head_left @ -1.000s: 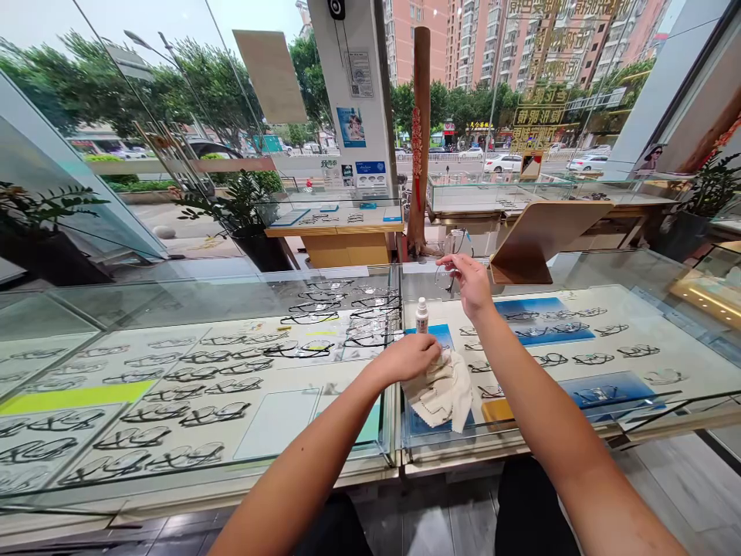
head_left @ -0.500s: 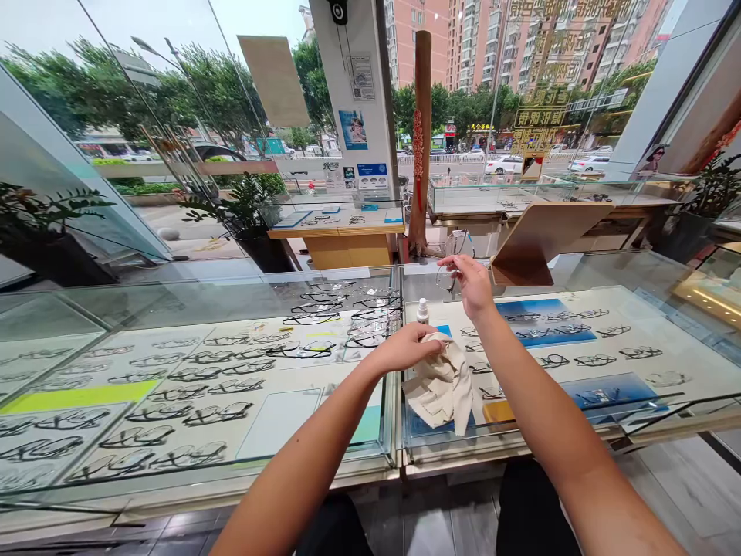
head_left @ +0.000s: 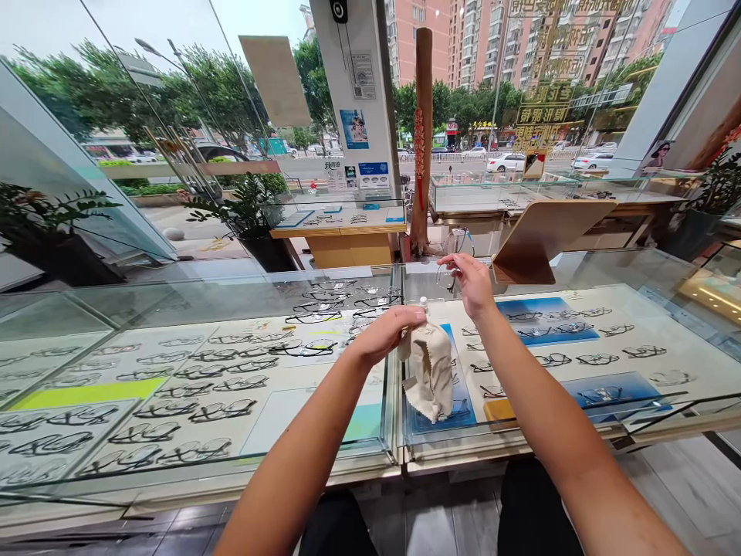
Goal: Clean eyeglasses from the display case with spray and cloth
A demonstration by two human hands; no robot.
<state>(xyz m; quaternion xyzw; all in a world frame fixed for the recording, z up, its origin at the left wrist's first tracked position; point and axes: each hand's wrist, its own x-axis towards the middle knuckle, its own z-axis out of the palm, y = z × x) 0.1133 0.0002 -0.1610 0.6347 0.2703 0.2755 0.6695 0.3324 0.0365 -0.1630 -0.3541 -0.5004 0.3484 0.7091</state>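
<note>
A beige cloth (head_left: 431, 367) with zigzag edges hangs from my left hand (head_left: 389, 332), whose fingers pinch its top over the glass counter. My right hand (head_left: 473, 284) is raised farther forward, its fingers closed on a pair of glasses (head_left: 444, 276). One lens and part of the thin frame show to the left of the fingers; the rest is hidden by my hand. Just behind the cloth stands a small white bottle (head_left: 423, 303), with only its top showing above my left fingers.
Under the glass of the counter (head_left: 399, 455) lie many rows of eyeglasses (head_left: 200, 413). A wooden-backed tilted mirror or board (head_left: 547, 241) stands on top at the right. Beyond are a wooden post (head_left: 422, 139), a smaller display case (head_left: 341, 224) and potted plants (head_left: 246, 205).
My left hand has moved left, away from my right hand, taking the cloth along. The cloth now hangs more narrowly and covers much of the bottle. My right hand stays nearly in place.
</note>
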